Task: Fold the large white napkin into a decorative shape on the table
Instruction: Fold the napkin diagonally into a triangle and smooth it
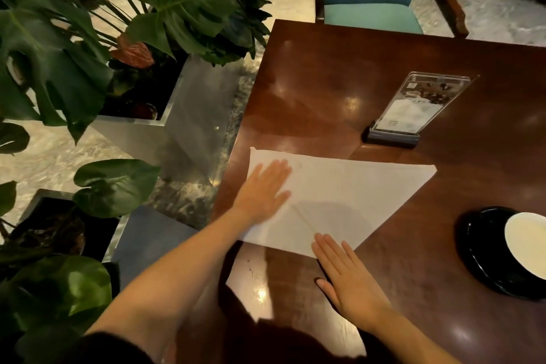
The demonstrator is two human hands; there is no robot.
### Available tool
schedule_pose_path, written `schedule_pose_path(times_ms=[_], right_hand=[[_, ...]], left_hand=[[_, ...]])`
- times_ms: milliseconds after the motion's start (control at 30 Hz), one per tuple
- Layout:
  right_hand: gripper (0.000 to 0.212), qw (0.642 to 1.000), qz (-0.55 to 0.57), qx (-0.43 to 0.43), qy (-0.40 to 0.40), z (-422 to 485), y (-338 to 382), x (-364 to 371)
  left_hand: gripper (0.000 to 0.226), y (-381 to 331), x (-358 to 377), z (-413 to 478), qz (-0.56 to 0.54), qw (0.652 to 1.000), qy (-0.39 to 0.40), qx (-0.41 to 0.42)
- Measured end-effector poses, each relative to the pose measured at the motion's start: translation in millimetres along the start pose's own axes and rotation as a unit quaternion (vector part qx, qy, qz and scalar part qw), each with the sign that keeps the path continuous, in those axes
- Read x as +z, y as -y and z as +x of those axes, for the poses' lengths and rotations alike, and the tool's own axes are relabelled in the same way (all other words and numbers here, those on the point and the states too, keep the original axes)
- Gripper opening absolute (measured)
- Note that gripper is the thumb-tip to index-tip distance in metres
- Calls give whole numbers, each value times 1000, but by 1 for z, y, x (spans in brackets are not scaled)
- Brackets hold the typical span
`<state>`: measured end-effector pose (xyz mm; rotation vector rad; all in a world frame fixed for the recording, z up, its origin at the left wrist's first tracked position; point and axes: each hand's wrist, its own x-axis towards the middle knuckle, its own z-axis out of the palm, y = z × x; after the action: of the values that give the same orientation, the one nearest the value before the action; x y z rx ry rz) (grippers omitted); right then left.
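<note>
On the dark wooden table (384, 74) we see the white napkin (348, 192) folded into a triangle (lying flat); left hand (263, 192) and right hand (348, 278) press it, fingers straight.

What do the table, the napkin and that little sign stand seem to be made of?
Table: probably dark varnished wood; glossy, mirrors the lights. Napkin: matte white cloth, likely; soft creases. Sign stand: clear plastic or glass, see-through, dark base.
</note>
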<state>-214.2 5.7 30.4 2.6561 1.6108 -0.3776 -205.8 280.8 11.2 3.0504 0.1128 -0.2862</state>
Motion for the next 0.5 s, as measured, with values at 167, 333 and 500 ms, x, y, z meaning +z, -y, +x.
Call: schedule_pose_path(times_ms=[167, 333, 500], right_hand=[[60, 1000, -5, 6, 4, -9, 12, -5], [61, 999, 38, 11, 14, -10, 47, -10], [54, 966, 256, -19, 12, 13, 61, -18]], left_hand=[[61, 23, -11, 36, 18, 1000, 2, -16], [64, 25, -16, 40, 90, 996, 1, 2], [60, -17, -35, 20, -25, 993, -75, -86]])
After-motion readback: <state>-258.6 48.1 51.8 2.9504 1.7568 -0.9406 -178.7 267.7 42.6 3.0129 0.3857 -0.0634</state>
